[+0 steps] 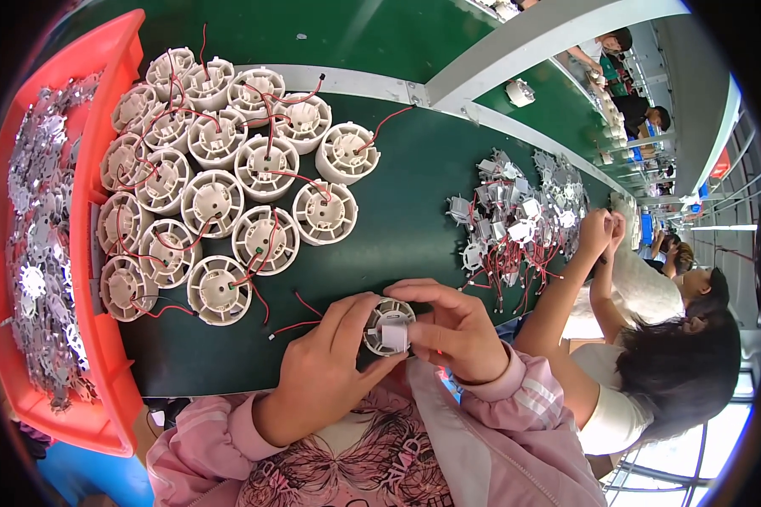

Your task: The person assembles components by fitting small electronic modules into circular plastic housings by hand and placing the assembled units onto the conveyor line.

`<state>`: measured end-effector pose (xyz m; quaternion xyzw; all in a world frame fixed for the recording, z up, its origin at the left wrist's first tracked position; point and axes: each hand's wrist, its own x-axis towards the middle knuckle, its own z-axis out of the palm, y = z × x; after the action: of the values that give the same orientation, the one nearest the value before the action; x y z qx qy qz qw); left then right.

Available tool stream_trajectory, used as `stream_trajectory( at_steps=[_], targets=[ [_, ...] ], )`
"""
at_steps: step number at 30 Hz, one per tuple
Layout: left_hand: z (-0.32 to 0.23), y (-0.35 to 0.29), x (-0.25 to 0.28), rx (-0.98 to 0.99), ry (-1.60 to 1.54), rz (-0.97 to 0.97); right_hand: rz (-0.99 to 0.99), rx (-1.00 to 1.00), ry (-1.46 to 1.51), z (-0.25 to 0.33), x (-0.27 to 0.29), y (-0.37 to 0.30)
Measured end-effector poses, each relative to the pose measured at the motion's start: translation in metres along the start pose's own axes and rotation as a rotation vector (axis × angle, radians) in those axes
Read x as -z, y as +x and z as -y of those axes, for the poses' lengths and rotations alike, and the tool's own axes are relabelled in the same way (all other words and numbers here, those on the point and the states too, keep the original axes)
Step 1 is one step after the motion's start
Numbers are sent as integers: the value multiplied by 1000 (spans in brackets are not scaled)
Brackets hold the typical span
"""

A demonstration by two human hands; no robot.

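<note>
Close in front of my body, my left hand [325,363] wraps round the side of a round white plastic housing [372,338]. A small pale square part [395,334] lies across the housing's open face. The thumb of my right hand [457,334] presses against this part, while its fingers curl over the housing's far edge. Red and black wires [296,325] with a small white plug stick out to the left of my left hand. My fingers hide most of the housing's rim.
Several similar white housings with red and black wires [214,203] stand at the left. Beyond them is a red bin [110,253] of flat metal pieces. A heap of wired pale parts [507,220] lies at the right, near a co-worker's hands [604,232]. A grey metal frame [338,82] borders the green table.
</note>
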<state>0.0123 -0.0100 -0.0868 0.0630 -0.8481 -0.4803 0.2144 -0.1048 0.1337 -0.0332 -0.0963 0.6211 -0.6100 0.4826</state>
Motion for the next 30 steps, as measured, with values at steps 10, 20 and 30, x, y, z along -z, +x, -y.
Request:
stream_trajectory(
  at_steps=[10,20,30],
  targets=[
    [2,-1,2,6,-21,-1,-65,-179,-120,5,-10,10],
    [3,-1,4,0,-58,36,-40,8,-22,-18,0,15],
    [-9,-1,27,436,-511,131,29,252,-643,4,-21,-2]
  ],
)
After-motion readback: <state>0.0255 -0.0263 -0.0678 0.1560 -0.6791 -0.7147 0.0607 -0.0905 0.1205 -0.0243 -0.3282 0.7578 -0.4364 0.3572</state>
